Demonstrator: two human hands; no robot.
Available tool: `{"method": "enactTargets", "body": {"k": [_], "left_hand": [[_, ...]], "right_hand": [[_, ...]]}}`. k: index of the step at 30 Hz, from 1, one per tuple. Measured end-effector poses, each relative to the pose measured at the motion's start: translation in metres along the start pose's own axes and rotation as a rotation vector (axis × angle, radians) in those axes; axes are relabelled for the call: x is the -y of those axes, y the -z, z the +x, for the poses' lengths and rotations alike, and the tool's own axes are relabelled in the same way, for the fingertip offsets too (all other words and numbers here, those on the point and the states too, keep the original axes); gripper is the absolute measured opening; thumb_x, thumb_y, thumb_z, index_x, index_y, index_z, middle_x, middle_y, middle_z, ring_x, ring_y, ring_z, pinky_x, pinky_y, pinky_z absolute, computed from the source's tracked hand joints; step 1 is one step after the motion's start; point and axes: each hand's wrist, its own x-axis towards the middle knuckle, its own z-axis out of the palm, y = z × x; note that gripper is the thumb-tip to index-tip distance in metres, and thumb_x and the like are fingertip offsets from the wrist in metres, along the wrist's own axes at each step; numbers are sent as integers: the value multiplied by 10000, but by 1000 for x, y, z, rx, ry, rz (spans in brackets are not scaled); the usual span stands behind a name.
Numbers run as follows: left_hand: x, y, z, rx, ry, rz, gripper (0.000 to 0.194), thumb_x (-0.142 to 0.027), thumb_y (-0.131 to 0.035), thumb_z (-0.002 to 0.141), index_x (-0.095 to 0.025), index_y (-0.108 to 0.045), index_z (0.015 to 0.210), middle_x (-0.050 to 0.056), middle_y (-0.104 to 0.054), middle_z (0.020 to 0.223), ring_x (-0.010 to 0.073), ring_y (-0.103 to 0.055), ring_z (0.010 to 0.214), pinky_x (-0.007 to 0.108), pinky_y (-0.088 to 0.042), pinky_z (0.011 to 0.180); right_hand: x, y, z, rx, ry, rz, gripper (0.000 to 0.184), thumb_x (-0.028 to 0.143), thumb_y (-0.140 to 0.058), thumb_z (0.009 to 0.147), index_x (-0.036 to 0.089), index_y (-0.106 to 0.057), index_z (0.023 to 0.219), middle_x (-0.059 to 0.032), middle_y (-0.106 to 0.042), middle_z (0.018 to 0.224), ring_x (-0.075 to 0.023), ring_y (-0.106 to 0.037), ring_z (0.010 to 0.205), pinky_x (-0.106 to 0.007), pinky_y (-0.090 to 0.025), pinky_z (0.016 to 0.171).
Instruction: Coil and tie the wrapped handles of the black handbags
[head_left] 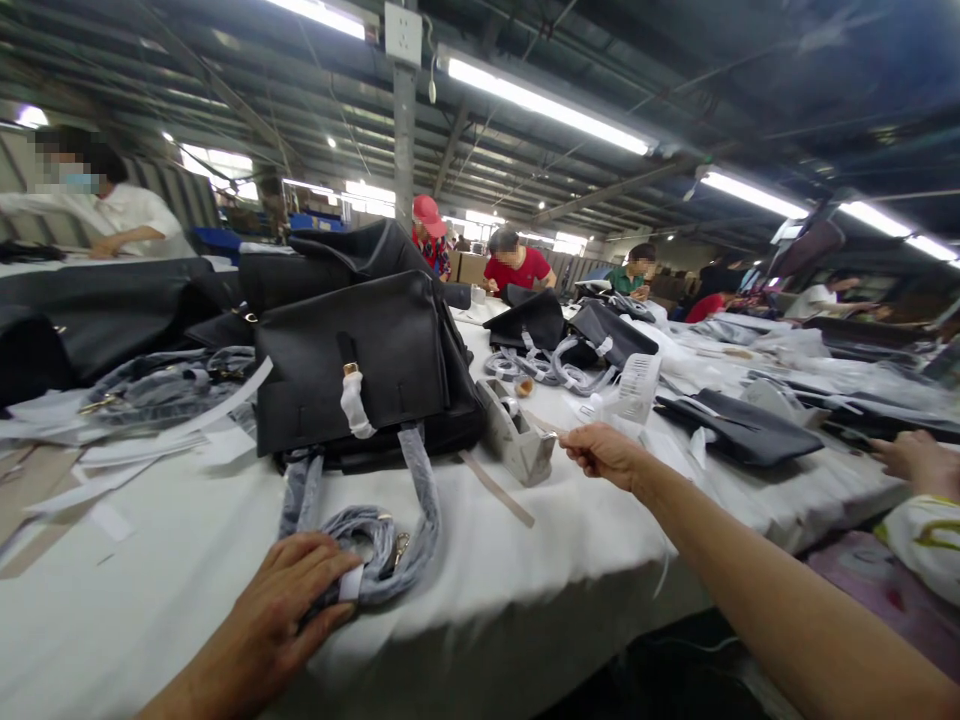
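Observation:
My left hand point(304, 590) is closed on a coiled bag strap point(409, 575) wrapped in clear film, with a white band point(350, 582) beside my fingertips. A gold-coloured clasp point(401, 548) shows within the coil. Behind it sits a black handbag point(349, 365), its front buckle wrapped in white and its film-covered handles hanging toward me. To the right, my right hand point(600, 455) pinches the end of clear tape at the cutting edge of a grey tape dispenser point(517, 435). Little of the tape itself shows.
More black bags point(97, 310) and wrapped straps point(180, 380) lie at left, near paper strips point(135, 455). A white plastic basket point(637, 385) stands past the dispenser. A flat black bag point(739, 425) lies at right, near another person's hand point(919, 460). Several co-workers are farther back.

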Motion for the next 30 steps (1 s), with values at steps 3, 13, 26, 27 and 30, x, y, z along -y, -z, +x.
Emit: {"method": "enactTargets", "body": {"k": [3, 13, 26, 27, 30], "left_hand": [[3, 0, -2, 19, -28, 26, 374, -464, -624, 847, -263, -633, 1163, 56, -682, 1075, 255, -570, 1056, 349, -480, 904], [1, 3, 1, 26, -10, 21, 356, -443, -634, 846, -248, -653, 1143, 66, -690, 1051, 246, -587, 1046, 343, -477, 912], [-4, 6, 5, 52, 17, -54, 312, -374, -617, 869, -237, -639, 1148, 66, -672, 1089, 254, -555, 1072, 377, -445, 936], [-5, 7, 5, 59, 22, -62, 310, -365, -610, 874, -232, -634, 1153, 70, -667, 1093, 255, -550, 1074, 384, -440, 938], [-12, 12, 8, 94, 30, -97, 300, -320, -592, 886, -203, -618, 1160, 80, -660, 1064, 252, -541, 1059, 410, -417, 948]], "right_hand": [[-10, -8, 0, -18, -38, 46, 175, 191, -654, 756, 135, -515, 667, 35, -509, 537, -27, -370, 420, -145, -261, 381], [-40, -35, 15, -113, -77, 260, 180, 213, -596, 834, 155, -478, 709, 55, -495, 515, -13, -368, 381, -109, -280, 357], [-49, -33, 3, -138, -48, 205, 232, 181, -651, 755, 168, -441, 656, 69, -445, 469, -15, -317, 366, -113, -232, 344], [-48, -37, -6, -136, -13, 194, 236, 201, -664, 752, 167, -447, 664, 70, -452, 476, -13, -319, 375, -112, -229, 350], [-41, -67, -38, -12, 143, 164, 284, 330, -723, 727, 170, -488, 714, 67, -484, 507, -17, -342, 408, -125, -246, 373]]}}
